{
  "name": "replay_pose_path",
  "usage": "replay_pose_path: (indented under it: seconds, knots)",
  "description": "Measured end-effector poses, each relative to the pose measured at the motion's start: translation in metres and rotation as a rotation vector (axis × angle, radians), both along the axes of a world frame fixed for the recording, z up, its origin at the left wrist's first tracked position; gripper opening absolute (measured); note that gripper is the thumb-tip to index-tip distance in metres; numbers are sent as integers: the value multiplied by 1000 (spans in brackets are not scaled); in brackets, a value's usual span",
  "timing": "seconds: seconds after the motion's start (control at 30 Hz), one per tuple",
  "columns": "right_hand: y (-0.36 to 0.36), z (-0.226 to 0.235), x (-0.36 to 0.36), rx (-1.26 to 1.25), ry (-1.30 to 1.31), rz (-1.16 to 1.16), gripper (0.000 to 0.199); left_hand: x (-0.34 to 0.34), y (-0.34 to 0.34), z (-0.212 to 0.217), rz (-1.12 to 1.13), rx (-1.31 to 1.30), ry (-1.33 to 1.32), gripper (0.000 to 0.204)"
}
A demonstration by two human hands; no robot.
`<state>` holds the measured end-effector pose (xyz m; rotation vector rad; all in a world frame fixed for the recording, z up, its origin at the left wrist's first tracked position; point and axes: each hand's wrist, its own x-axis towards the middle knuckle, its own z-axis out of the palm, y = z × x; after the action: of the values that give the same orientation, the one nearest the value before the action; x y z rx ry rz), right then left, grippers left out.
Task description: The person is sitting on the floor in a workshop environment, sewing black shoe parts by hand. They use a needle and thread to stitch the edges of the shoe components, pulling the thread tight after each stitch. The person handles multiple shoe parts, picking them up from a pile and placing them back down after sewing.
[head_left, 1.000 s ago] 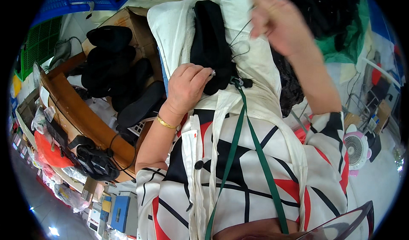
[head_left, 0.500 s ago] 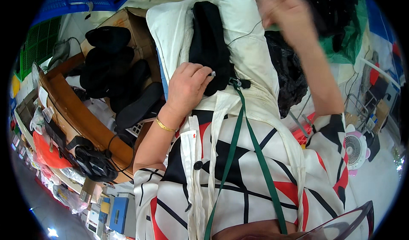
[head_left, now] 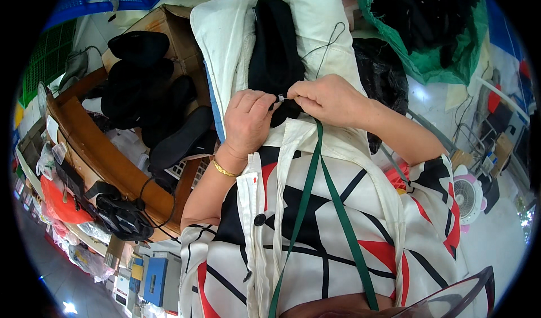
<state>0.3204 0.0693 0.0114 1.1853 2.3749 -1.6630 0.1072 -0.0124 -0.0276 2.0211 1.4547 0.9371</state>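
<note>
A black cloth shoe (head_left: 274, 42) lies lengthwise on a white cloth-covered pad (head_left: 322, 13) in front of my body. At its near end, my left hand (head_left: 246, 118) is closed, thumb and fingertips pinching a small shiny whitish piece (head_left: 279, 98) against the shoe. My right hand (head_left: 329, 101) meets it from the right, with its fingertips pinched beside that piece. A thin dark thread (head_left: 328, 44) loops over the pad from the shoe's side and runs down to my right hand. Whether a needle is between those fingertips is too small to tell.
Left of the pad, several black shoes (head_left: 138, 87) are heaped by a cardboard box (head_left: 169, 27) and a curved brown wooden piece (head_left: 112, 160). A green bag (head_left: 417, 70) of black items and a black plastic bag (head_left: 383, 73) lie right. Green straps (head_left: 304, 216) hang down my front.
My right hand has come down from the upper right to the shoe's near end, beside my left fingers. The thread now forms a loop above it. My left hand keeps its pinch.
</note>
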Motion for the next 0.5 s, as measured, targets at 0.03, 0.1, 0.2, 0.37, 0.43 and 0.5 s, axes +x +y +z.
replay_pose_path:
  seconds: [0.03, 0.1, 0.2, 0.37, 0.43, 0.5]
  knots:
    - [0, 0, 0, 3, 2, 2, 20, 0, 0, 0, 1, 0, -1, 29]
    - [0, 0, 0, 4, 2, 5, 20, 0, 0, 0, 2, 2, -4, 29]
    - [0, -1, -1, 6, 3, 6, 21, 1, -1, 0, 18, 0, -1, 29]
    - [-2, -4, -2, 9, 4, 1, 19, 0, 0, -2, 20, 7, 1, 28]
    - [-8, -6, -5, 45, 2, -18, 16, 0, 0, -1, 25, 5, 1, 26]
    - [-16, -10, -8, 94, -8, -25, 14, 0, 2, 1, 37, -4, 0, 25]
